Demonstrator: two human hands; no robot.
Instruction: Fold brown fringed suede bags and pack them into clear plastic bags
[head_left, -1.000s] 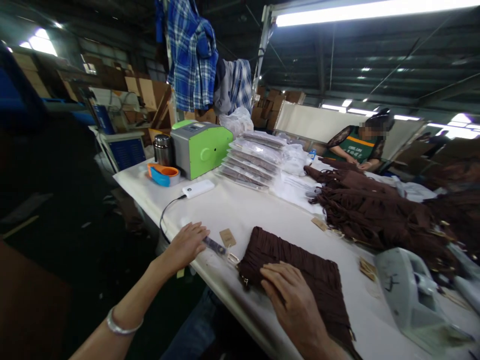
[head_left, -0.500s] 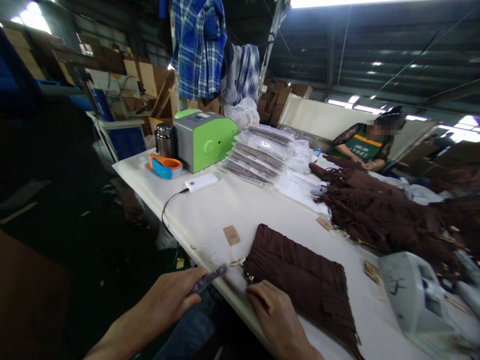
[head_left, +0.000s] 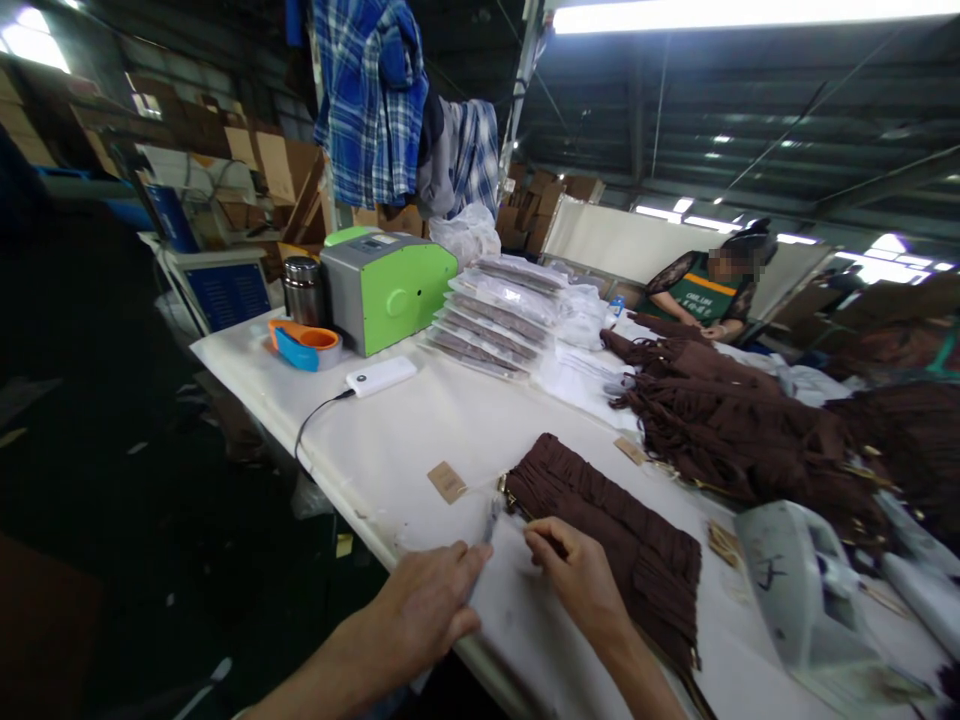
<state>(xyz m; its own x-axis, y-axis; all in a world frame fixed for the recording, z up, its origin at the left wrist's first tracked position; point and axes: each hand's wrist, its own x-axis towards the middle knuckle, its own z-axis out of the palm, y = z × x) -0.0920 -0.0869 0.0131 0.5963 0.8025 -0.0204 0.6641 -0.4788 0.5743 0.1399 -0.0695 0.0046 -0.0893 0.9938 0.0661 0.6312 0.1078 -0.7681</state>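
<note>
My left hand [head_left: 427,597] held a blurred grey strip [head_left: 492,522]; my right hand [head_left: 581,575] was pinched narrow, on what I couldn't tell. The bag [head_left: 622,530] lay beside it on the table [head_left: 375,435]. I judged this handling at the clasp [head_left: 502,484], calling for steady fingertips.

The pouch [head_left: 622,535] is matt, ruched cloth with a shiny metal clasp [head_left: 503,488]; its tag [head_left: 447,482] is matt card. Near the table's [head_left: 375,440] far-left corner, the flask [head_left: 302,290] is glossy metal; packets [head_left: 491,315] beyond gleam in clear plastic.
</note>
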